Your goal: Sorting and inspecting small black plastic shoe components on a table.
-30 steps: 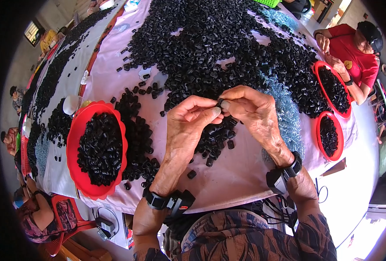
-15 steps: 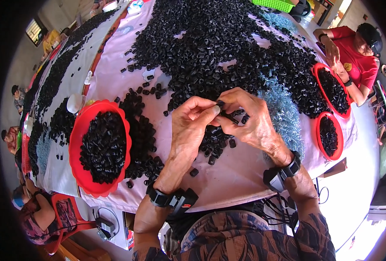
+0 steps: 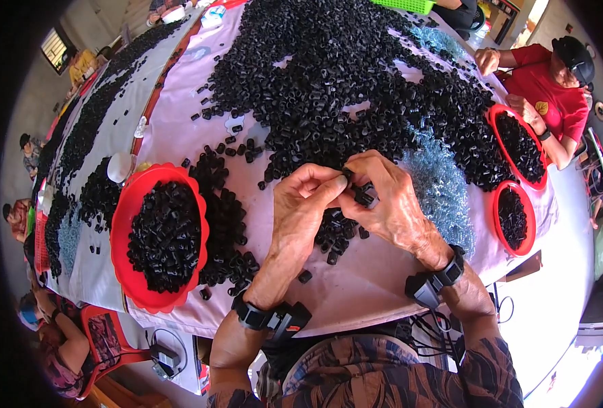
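Note:
Above the pale pink tablecloth (image 3: 356, 292), my left hand (image 3: 300, 211) and my right hand (image 3: 391, 204) meet fingertip to fingertip. Both are closed in a pinch on a small black plastic piece (image 3: 348, 175), mostly covered by the fingers. Under my right fingers shows another small black piece (image 3: 364, 196); whether it is held or lies behind cannot be made out. A small cluster of black pieces (image 3: 334, 234) lies on the cloth just below my hands. Straps with black devices sit on both wrists.
A large heap of black pieces (image 3: 315, 75) covers the far table. Left stands a red scalloped bowl (image 3: 119, 238) filled with them. Shiny pale-blue small pieces (image 3: 437, 183) lie to the right, beyond them two red baskets (image 3: 532, 228). A person in red (image 3: 546, 88) sits at far right.
My hands stay together and have sunk slightly, the right fingers curling closer round the piece. The person in red has moved their hands apart, one now near the upper red basket.

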A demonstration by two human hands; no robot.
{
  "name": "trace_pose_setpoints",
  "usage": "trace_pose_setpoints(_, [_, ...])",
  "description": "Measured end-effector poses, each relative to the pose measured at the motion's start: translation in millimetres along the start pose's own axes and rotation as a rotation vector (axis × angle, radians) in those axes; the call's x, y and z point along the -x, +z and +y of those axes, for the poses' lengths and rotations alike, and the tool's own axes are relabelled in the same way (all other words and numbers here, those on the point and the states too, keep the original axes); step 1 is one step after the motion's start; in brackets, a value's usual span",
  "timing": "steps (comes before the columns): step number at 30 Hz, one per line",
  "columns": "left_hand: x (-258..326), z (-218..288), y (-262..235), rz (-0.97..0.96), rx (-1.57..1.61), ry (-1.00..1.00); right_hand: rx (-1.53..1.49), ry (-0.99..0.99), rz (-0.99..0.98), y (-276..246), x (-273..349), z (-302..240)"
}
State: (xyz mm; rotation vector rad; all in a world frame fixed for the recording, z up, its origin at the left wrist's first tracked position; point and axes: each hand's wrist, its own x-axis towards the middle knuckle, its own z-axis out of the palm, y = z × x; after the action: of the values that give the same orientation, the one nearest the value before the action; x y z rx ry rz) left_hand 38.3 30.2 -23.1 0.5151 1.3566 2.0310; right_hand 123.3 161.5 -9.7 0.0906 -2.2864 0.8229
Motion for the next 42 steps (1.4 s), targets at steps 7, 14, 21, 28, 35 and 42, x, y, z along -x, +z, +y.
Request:
trace_pose_setpoints(7, [-1.4, 4.1, 5.4, 0.022, 0.028, -0.054, 0.087, 0.013, 0.016, -2.1, 1.2, 4.2])
trace_pose_setpoints(14, [-0.2, 2.4, 7.2, -0.016, 0.028, -0.037, 0.194, -0.166, 0.028, -6.3, 2.4, 9.3])
trace_pose_setpoints(21, [2.4, -0.2, 8.7, -0.002, -0.025, 0.015, 0.224, -0.265, 0.002, -7.2, 1.5, 2.5])
trace_pose_setpoints(28, [7.1, 6.2, 10.0, -0.033, -0.007, -0.002, 0.216, -0.282, 0.026, -4.7, 2.2, 0.3])
trace_pose_setpoints(35, [-1.7, 0.0, 5.1, -0.07, -0.022, 0.069, 0.193, -0.166, 0.021, -6.5, -1.5, 1.9])
trace_pose_setpoints(42, [-7.1, 17.0, -7.8, 0.08, -0.081, 0.009, 0.136, -0.022, 0.044, -4.3, -8.5, -5.5])
